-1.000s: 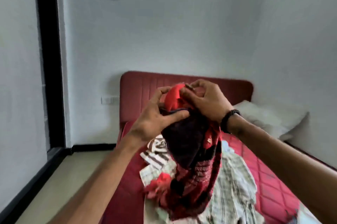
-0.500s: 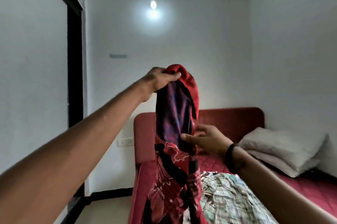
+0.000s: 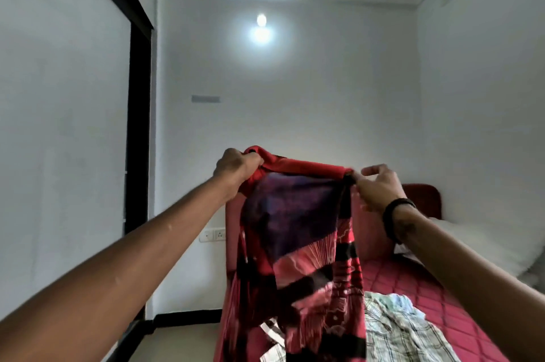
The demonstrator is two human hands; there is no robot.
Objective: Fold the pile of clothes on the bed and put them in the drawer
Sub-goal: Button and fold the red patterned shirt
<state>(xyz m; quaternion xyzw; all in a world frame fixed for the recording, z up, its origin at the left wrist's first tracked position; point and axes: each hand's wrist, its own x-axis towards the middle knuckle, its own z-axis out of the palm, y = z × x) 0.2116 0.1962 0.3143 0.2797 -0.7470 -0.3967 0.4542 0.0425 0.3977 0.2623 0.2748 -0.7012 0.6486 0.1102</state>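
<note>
Hands first: our left hand (image 3: 237,165) is curled tight around one top corner of the red and dark patterned garment (image 3: 300,246), and our right hand (image 3: 376,187) pinches the opposite top corner between thumb and forefinger, its other fingers lifted loosely. We hold the two hands apart at about the same height, so the red top edge runs nearly taut between them. A black band (image 3: 393,215) circles our right wrist. From that edge the garment hangs down in front of us, its lower part falling over the near end of the bed (image 3: 413,282). On the red quilted bed, just right of the hanging cloth, lies a pale checked garment (image 3: 404,329), crumpled. Behind the garment we see the red headboard (image 3: 424,196), and a white pillow (image 3: 483,243) lies at the right. A lit bulb (image 3: 261,20) glows on the white wall, and a socket plate (image 3: 212,235) sits low beside the bed.
</note>
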